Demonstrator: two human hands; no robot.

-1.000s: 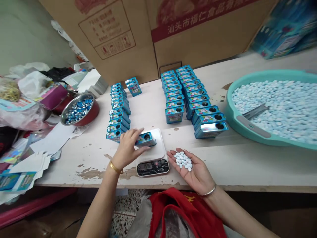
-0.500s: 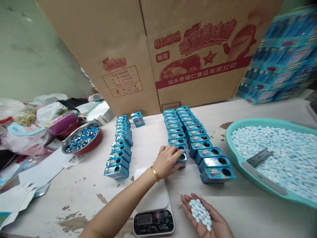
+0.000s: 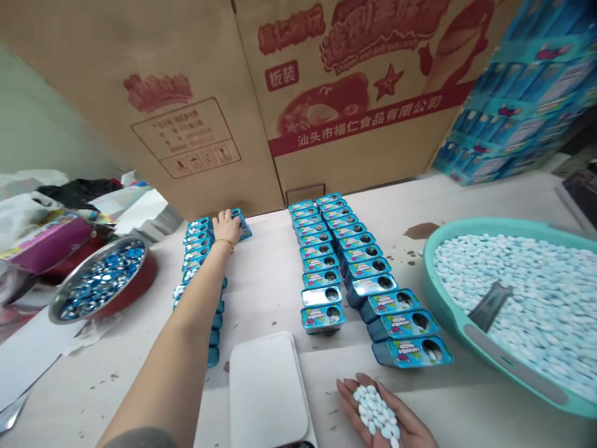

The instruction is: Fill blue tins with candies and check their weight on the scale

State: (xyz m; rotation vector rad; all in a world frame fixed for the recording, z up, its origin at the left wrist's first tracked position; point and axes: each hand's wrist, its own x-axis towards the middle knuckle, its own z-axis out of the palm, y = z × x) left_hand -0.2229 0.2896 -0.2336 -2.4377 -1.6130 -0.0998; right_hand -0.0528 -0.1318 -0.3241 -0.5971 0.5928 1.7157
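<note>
At the near side of the bench (image 3: 273, 274), a person's right hand (image 3: 385, 417) lies palm up, half-open, cradling small, oval, pale-blue tablets (image 3: 375, 409), right of one flat, white scale (image 3: 265, 392). The left arm (image 3: 189, 320) stretches across a row of blue, box-shaped tins (image 3: 196, 244), hiding some from count. At left sits one round, red-sided bowl (image 3: 144, 280); two rows right of centre number about ten tins (image 3: 311, 251) and about twelve (image 3: 369, 269). One oval, teal basin (image 3: 431, 274) of tablets stands at right. Far left, the left hand (image 3: 226, 228) touches a blue tin (image 3: 244, 229), its grip unclear, before a brown cardboard carton (image 3: 256, 190).
</note>
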